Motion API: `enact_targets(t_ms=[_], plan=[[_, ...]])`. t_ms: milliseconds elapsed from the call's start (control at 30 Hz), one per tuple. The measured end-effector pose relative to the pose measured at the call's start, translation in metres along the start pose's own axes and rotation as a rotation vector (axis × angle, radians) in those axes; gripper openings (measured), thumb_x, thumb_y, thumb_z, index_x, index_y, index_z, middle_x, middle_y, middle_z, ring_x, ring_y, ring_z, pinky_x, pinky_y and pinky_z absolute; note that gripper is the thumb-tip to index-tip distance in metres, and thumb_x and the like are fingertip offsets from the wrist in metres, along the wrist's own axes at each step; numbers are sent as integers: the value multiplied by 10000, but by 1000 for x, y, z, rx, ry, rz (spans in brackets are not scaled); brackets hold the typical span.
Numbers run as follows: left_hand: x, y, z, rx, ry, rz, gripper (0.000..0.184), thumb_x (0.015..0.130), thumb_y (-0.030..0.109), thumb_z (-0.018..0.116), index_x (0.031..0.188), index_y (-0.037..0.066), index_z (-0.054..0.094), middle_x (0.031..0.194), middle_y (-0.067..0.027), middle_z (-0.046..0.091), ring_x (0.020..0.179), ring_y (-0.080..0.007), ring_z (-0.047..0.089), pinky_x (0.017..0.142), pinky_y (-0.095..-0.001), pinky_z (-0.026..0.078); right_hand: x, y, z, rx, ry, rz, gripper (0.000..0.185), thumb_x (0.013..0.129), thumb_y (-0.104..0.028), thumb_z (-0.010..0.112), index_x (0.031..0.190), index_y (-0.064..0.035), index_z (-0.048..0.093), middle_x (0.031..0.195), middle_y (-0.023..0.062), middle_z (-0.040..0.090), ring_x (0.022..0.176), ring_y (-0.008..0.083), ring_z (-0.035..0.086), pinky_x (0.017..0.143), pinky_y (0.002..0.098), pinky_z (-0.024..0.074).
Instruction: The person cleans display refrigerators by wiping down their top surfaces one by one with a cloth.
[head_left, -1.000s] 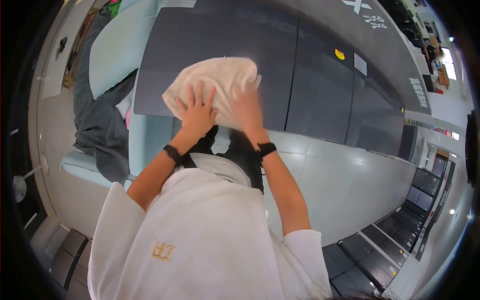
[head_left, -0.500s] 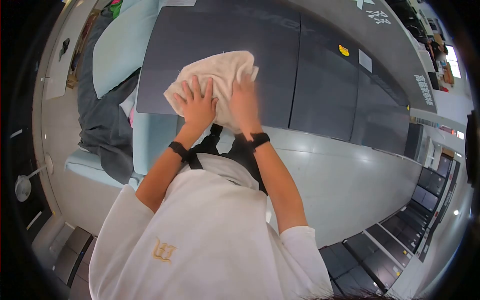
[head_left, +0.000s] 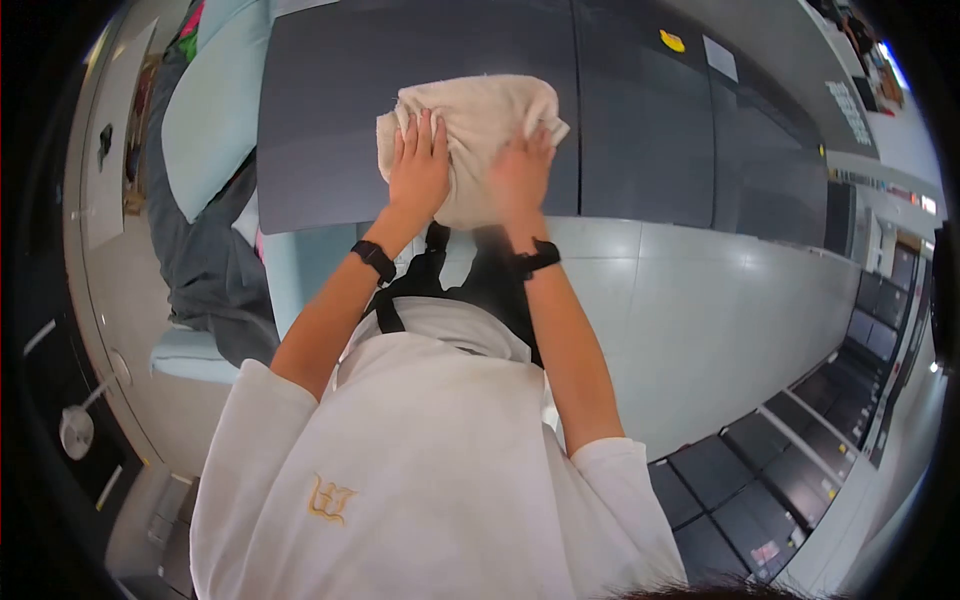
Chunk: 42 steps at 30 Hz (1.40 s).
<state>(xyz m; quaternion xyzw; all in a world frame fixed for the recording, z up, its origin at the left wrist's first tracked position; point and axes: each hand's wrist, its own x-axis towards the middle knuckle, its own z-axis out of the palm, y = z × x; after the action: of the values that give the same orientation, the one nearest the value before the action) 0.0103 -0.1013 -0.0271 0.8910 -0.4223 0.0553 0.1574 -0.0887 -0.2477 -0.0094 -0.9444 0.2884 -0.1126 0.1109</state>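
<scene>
A beige towel (head_left: pixel 478 110) lies bunched and creased on a dark grey panel surface (head_left: pixel 325 150), close to its near edge. My left hand (head_left: pixel 420 175) presses on the left part of the towel, fingers stretched out over the folds. On the right part rests my right hand (head_left: pixel 522 175), partly blurred, its fingers stretched forward on the cloth. A corner of the towel sticks out beyond the right fingertips. Both wrists carry black bands.
Left of the panel stands a light blue sofa (head_left: pixel 215 120) with a dark grey cloth (head_left: pixel 205 260) draped over it. A yellow sticker (head_left: pixel 672 41) and a white paper (head_left: pixel 720 58) lie on the panels to the right. Pale tiled floor (head_left: pixel 690 330) extends below.
Both hands and the towel have shifted right along the panel, nearer the seam. The towel is more bunched, and the left fingers are closer together. The camera view has tilted slightly.
</scene>
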Motion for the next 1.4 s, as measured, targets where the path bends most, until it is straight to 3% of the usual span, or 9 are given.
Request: enact_targets(t_ms=[167,267,467,533,667,867,1000,1200,1400], plan=[[-7,3,-7,-58,-48,81,574,975,133,572,1521,-7,465,1638,-217,374,1508,-415,368,1229,-563,298,-43,-12,6,166,-50,-164,569,883,-137,678,1413,28,556,1521,271,491,1508,404,365,1220,618,268],[-30,1,-19,-102,-103,127,581,980,141,582,1530,2,459,1646,-188,373,1516,-392,365,1231,-558,297,-66,19,-14,-12,-138,-168,541,911,-158,656,1414,14,558,1504,255,514,1496,395,389,1212,623,275],[25,19,1,-42,-96,175,575,1012,186,561,1546,11,440,1660,-178,353,1527,-380,347,1241,-551,278,6,80,-13,-94,125,96,439,997,-201,562,1381,4,616,1423,288,583,1447,424,443,1206,630,275],[54,31,18,-39,-87,172,587,1019,212,553,1556,13,426,1667,-179,338,1538,-377,325,1249,-550,260,39,66,-18,-145,41,105,442,997,-214,563,1372,16,608,1433,287,575,1453,430,432,1202,627,283],[74,54,32,-3,-150,158,644,1023,277,567,1593,42,378,1691,-159,297,1562,-362,273,1262,-547,222,29,53,-8,-25,54,-111,489,975,-215,593,1386,49,576,1506,304,496,1453,454,427,1194,644,278],[54,40,1,-61,-340,233,776,1006,360,611,1653,98,272,1721,-122,233,1579,-352,233,1257,-558,223,-31,98,-45,-71,-73,40,605,1008,-329,592,1458,66,503,1524,323,469,1453,476,418,1206,624,270],[97,46,24,-11,-345,242,817,1018,421,590,1678,147,194,1740,-118,165,1585,-397,181,1221,-664,213,24,127,-39,-74,-18,93,691,1012,-418,580,1485,74,471,1551,349,422,1469,489,389,1223,589,268],[168,80,73,6,-284,98,762,1060,408,514,1683,162,150,1750,-121,114,1582,-440,141,1204,-712,185,115,114,-7,-53,76,64,575,973,-294,611,1402,85,557,1557,342,418,1494,471,353,1220,601,272],[113,104,38,-15,-252,136,717,1016,273,584,1645,98,289,1713,-146,241,1564,-398,246,1233,-578,261,17,124,-22,80,46,-83,270,898,-116,616,1127,15,674,1575,219,450,1499,385,383,1190,708,228]])
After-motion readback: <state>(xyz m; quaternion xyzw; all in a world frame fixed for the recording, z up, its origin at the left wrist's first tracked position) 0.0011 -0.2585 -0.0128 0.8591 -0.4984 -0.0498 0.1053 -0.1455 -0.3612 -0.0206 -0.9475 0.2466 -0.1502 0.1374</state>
